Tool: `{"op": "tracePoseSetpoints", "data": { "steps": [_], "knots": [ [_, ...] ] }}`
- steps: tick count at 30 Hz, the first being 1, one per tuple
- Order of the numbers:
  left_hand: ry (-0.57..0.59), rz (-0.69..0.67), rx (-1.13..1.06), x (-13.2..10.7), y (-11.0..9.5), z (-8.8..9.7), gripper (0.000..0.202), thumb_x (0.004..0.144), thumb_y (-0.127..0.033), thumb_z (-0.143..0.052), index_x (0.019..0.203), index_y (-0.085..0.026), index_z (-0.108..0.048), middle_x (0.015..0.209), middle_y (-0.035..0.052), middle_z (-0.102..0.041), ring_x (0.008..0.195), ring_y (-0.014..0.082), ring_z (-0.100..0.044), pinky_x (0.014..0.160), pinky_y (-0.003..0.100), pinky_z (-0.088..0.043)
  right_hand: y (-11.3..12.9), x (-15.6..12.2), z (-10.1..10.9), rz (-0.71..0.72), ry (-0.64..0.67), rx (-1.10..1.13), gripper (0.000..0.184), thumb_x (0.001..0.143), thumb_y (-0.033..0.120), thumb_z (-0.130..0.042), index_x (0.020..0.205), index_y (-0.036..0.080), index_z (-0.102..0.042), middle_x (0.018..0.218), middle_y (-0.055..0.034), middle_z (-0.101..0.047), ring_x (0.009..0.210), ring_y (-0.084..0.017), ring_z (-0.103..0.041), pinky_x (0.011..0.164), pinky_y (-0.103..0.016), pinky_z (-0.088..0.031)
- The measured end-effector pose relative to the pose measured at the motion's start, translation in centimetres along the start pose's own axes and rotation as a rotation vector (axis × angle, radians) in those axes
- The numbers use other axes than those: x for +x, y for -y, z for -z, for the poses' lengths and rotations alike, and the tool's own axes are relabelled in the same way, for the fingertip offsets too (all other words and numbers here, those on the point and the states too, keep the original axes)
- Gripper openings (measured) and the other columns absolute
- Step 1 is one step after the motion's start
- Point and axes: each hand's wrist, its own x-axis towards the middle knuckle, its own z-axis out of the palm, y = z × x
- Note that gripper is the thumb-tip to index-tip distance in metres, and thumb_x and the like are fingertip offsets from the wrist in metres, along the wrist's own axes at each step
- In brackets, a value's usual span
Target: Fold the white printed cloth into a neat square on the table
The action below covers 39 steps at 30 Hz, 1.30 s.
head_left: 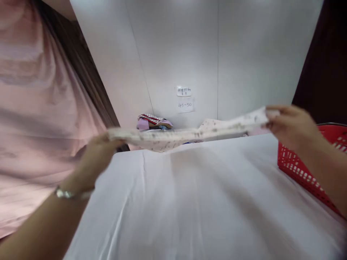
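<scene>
White-draped table (189, 202), patterned cloth (187, 134) held above it.
Left hand (99, 153) and right hand (290, 124) each had fingers closed on an end, stretching it flat; red basket (300, 169) stood right.

Two hands were in view, the left hand (97, 151) and the right hand (290, 126), holding one speckled white cloth (189, 134) between them. There was one table (189, 206), one red basket (303, 169), one bracelet (65, 194), two paper labels, an upper label (184, 91) and a lower label (185, 105), and one pile of folded fabrics (154, 122) (its pieces too blurred to count).
</scene>
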Motion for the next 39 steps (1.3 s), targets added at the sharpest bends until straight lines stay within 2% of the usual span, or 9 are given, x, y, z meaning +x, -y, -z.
{"op": "tracePoseSetpoints", "data": {
  "steps": [2, 4, 7, 10, 15, 21, 28, 33, 39],
  "knots": [
    [0.335, 0.019, -0.090, -5.5, 4.8, -1.8, 0.031, 0.067, -0.032, -0.062, 0.090, -0.011, -0.066, 0.089, 0.0027, -0.069, 0.085, 0.0172, -0.062, 0.082, 0.031, -0.047, -4.3, -5.7, 2.3, -0.305, -0.048, -0.087, 0.028, 0.058, 0.021, -0.073, 0.085, 0.016, -0.068, 0.073, -0.0014, -0.065, 0.062, -0.011, -0.059, 0.057, -0.021, -0.049],
    [0.508, 0.022, -0.054, -11.1, 9.1, -3.8, 0.023, 0.069, -0.032, -0.061, 0.084, -0.016, -0.067, 0.088, 0.0038, -0.069, 0.084, 0.0189, -0.062, 0.082, 0.032, -0.048, -8.6, -11.7, 4.2, -0.586, -0.001, -0.165, 0.032, 0.054, 0.025, -0.075, 0.084, 0.017, -0.068, 0.082, -0.0054, -0.067, 0.066, -0.015, -0.060, 0.057, -0.023, -0.051],
    [0.599, 0.015, 0.014, -17.9, 13.8, -6.3, 0.014, 0.070, -0.025, -0.056, 0.077, -0.020, -0.067, 0.089, 0.0044, -0.069, 0.087, 0.0196, -0.062, 0.083, 0.032, -0.048, -13.4, -19.2, 6.0, -0.881, 0.089, -0.250, 0.028, 0.055, 0.027, -0.071, 0.080, 0.017, -0.068, 0.073, -0.0045, -0.066, 0.061, -0.016, -0.058, 0.057, -0.025, -0.050],
    [0.611, -0.014, 0.028, -21.5, 16.0, -7.4, 0.016, 0.071, -0.021, -0.051, 0.072, -0.021, -0.067, 0.088, 0.0041, -0.068, 0.092, 0.0201, -0.061, 0.089, 0.034, -0.046, -15.3, -23.2, 6.9, -0.985, 0.111, -0.250, 0.027, 0.058, 0.031, -0.068, 0.083, 0.020, -0.067, 0.070, -0.0024, -0.065, 0.059, -0.016, -0.058, 0.057, -0.026, -0.050],
    [0.457, 0.026, 0.019, -23.4, 16.4, -6.8, 0.020, 0.072, -0.026, -0.052, 0.083, -0.022, -0.068, 0.101, 0.0064, -0.066, 0.104, 0.0229, -0.056, 0.096, 0.039, -0.042, -14.4, -24.0, 7.5, -0.960, 0.088, -0.186, 0.030, 0.059, 0.032, -0.070, 0.087, 0.021, -0.067, 0.080, -0.0025, -0.067, 0.067, -0.016, -0.059, 0.061, -0.025, -0.050],
    [0.509, 0.007, 0.053, -25.6, 15.8, -6.6, 0.023, 0.073, -0.019, -0.048, 0.085, -0.024, -0.067, 0.099, 0.0054, -0.066, 0.110, 0.0234, -0.052, 0.098, 0.041, -0.040, -13.8, -24.2, 8.3, -0.893, 0.035, -0.180, 0.033, 0.056, 0.034, -0.072, 0.086, 0.021, -0.068, 0.092, -0.0043, -0.067, 0.076, -0.019, -0.059, 0.064, -0.026, -0.051],
    [0.493, -0.096, 0.096, -26.8, 16.4, -7.3, 0.022, 0.074, -0.016, -0.046, 0.081, -0.022, -0.066, 0.093, 0.0051, -0.068, 0.107, 0.0225, -0.054, 0.098, 0.041, -0.040, -15.0, -25.8, 9.0, -0.890, 0.118, -0.449, 0.032, 0.060, 0.038, -0.063, 0.086, 0.020, -0.068, 0.053, 0.0006, -0.058, 0.050, -0.016, -0.051, 0.050, -0.028, -0.042],
    [0.464, -0.185, 0.248, -27.5, 15.5, -7.3, 0.031, 0.069, -0.008, -0.045, 0.089, -0.020, -0.064, 0.098, 0.0045, -0.067, 0.109, 0.0220, -0.053, 0.096, 0.042, -0.041, -15.5, -26.5, 8.9, -0.591, 0.212, -0.819, 0.027, 0.066, 0.037, -0.055, 0.084, 0.022, -0.068, 0.079, -0.0039, -0.066, 0.076, -0.024, -0.059, 0.072, -0.035, -0.046],
    [0.515, -0.291, 0.441, -28.6, 12.2, -7.8, 0.035, 0.074, -0.007, -0.045, 0.103, -0.020, -0.060, 0.107, 0.0063, -0.063, 0.112, 0.0247, -0.049, 0.102, 0.051, -0.027, -14.7, -26.9, 7.4, -0.184, 0.351, -1.024, 0.022, 0.068, 0.029, -0.058, 0.087, 0.023, -0.068, 0.120, -0.0080, -0.055, 0.118, -0.033, -0.040, 0.104, -0.048, -0.026]
  ]
}}
